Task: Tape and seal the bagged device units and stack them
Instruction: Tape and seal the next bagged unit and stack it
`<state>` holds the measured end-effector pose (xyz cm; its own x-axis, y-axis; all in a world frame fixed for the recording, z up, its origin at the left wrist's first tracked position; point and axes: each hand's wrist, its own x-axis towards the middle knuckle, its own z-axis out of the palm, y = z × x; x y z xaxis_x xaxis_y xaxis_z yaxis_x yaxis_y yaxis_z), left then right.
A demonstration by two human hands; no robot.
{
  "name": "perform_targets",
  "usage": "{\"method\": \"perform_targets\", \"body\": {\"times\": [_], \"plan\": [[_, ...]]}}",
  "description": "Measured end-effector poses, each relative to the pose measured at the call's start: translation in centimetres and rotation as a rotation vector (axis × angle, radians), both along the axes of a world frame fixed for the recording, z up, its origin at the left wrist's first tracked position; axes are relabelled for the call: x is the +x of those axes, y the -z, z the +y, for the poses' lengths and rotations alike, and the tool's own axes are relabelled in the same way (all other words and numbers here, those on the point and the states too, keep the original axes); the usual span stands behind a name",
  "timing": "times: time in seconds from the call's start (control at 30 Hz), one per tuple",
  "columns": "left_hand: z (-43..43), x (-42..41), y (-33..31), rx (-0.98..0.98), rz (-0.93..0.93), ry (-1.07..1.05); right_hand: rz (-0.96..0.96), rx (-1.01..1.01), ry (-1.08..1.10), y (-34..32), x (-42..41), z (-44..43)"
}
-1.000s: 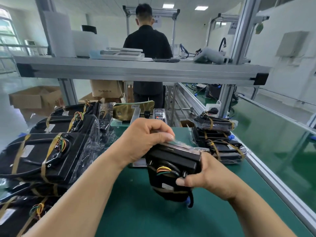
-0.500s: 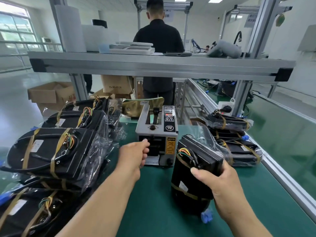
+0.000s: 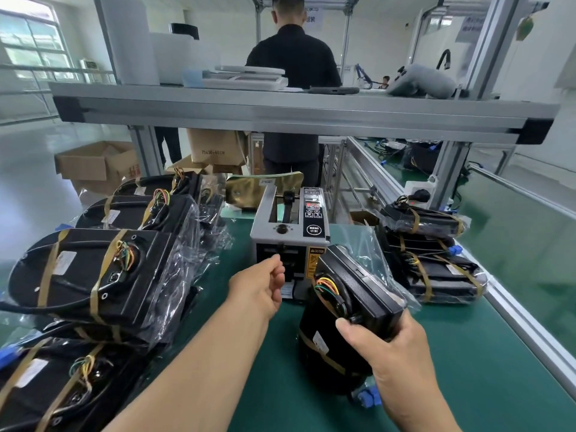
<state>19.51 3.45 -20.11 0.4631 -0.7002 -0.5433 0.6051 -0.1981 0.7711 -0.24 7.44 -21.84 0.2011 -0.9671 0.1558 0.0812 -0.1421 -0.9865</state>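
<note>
Left hand reached one dispenser; right hand grips one unit.

Green-matted bench, metal rail down its right edge. A grey tape dispenser sits mid-bench. There's a heap of bagged units on its left and a neater stack on its right (all strapped with brownish tape). One bagged unit stands on end in front.

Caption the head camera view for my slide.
Right hand grips a black plastic-bagged device unit; left hand at the outlet of the grey box-shaped tape dispenser.
</note>
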Motion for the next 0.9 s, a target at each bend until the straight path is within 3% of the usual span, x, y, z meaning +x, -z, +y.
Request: {"method": "perform_targets", "body": {"times": [0.2, 0.33, 0.43, 0.6, 0.7, 0.9], "plan": [[-1.1, -1.1, -0.5, -0.018, 0.067, -0.146, 0.013, -0.004, -0.027, -0.4, 0.2, 0.3], [-0.2, -1.5, -0.5, -0.052, -0.016, -0.213, 0.056, -0.026, -0.010, -0.4, 0.1, 0.5], [2.6, -1.3, -1.0, -0.165, -0.168, -0.096, 0.063, -0.026, -0.021, -0.5, 0.2, 0.5], [7.4, -1.4, -4.8, -0.472, -0.442, 0.319, 0.052, -0.065, -0.067, -1.1, 0.8, 0.5], [8.4, -2.3, -6.4, -0.483, -0.578, 0.448, 0.053, -0.102, -0.074, -1.2, 0.9, 0.6], [7.5, -3.4, -6.6, -0.433, -0.721, 0.478, 0.046, -0.143, -0.120, -1.5, 1.0, 1.2]]}}
